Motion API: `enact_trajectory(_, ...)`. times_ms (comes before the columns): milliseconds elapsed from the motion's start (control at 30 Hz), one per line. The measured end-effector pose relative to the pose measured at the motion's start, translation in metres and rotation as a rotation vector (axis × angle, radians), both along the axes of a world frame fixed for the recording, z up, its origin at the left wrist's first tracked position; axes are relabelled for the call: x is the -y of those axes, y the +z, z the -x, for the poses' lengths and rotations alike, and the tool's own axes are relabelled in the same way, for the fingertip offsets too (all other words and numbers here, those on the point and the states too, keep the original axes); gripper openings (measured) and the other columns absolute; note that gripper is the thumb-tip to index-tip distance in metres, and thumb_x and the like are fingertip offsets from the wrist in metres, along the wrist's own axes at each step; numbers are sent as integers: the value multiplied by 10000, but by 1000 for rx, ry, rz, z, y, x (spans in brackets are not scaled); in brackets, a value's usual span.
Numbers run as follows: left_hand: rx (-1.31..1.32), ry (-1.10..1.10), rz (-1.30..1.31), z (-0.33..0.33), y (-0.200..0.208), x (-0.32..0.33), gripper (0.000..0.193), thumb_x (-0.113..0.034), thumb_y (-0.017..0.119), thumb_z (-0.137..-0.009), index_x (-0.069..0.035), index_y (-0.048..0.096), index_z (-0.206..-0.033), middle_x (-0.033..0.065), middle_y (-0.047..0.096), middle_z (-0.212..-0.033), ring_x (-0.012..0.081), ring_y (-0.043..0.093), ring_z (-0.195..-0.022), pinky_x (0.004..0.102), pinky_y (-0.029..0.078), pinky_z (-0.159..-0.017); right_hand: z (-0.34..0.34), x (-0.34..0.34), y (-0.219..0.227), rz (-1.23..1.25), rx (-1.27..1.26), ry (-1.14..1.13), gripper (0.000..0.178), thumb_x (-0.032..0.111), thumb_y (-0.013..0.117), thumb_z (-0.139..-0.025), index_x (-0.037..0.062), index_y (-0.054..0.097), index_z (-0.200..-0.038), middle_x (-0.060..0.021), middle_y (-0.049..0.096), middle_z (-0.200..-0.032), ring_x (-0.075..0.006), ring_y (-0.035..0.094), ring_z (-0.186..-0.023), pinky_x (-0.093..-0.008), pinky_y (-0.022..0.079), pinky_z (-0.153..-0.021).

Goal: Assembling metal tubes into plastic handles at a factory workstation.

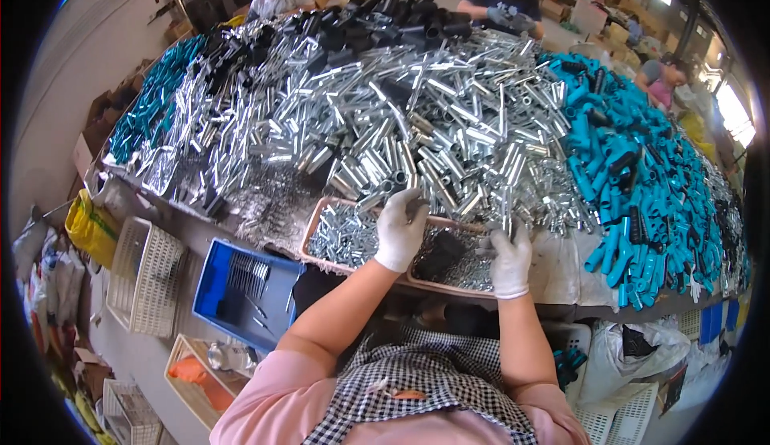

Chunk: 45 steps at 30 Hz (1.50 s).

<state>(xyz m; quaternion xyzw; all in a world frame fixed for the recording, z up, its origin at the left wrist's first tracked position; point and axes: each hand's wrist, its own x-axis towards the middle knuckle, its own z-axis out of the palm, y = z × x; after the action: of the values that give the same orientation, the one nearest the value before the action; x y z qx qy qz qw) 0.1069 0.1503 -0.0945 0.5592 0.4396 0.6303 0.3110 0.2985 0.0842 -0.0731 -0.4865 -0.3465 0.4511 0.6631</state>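
Observation:
My left hand, in a white glove, is over the gap between two pink trays at the table's front edge. Its fingers curl together next to the silver metal tubes; whatever they hold is hidden. In a matching glove, my right hand closes around a slim metal tube that points away from me. Small metal fittings fill the left pink tray. Below and between my hands, the right pink tray contains small metal parts and a dark lump.
Teal plastic handles are heaped at right, black sleeves at the back, teal parts at far left. A blue bin, white baskets and a wooden box stand lower left. Co-workers sit across the table.

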Motion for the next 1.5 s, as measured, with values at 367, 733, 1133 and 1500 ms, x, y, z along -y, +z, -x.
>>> enact_trajectory(367, -29, 33, -18, 5, -15, 1, 307, -174, 724, -900, 1, 621, -1131, 106, 707, -868, 180, 677, -750, 297, 535, -704, 10, -1, -2, 59, 117, 54, 299, 63, 593, -910, -59, 524, -1174, -104, 645, -932, -164, 655, -693, -304, 590, -559)
enact_trajectory(733, -871, 417, -20, 24, 30, 12, 466, -218, 741, -798, -60, 592, -1210, 169, 624, -1203, 354, 573, -1126, 452, 472, -935, 5, 4, 3, 92, -265, 89, 232, 66, 600, -895, 11, 536, -1111, -108, 644, -887, -206, 652, -651, -336, 574, -549)
enact_trajectory(1133, -680, -345, -114, 17, 35, 59, 304, -145, 679, -874, -68, 655, -1166, 120, 685, -1062, 331, 666, -957, 411, 528, -820, 12, 35, 29, 14, 27, 271, 244, 47, 639, -872, -32, 598, -1100, -88, 675, -915, -164, 673, -683, -288, 589, -580)
enact_trajectory(1500, 659, -224, 263, 16, -7, 38, 228, -165, 604, -993, 15, 582, -1132, 100, 676, -911, 150, 661, -742, 267, 559, -661, 5, 23, 21, -191, 520, 285, 340, 38, 695, -793, -97, 609, -1093, -99, 690, -829, -119, 675, -696, -275, 559, -625)
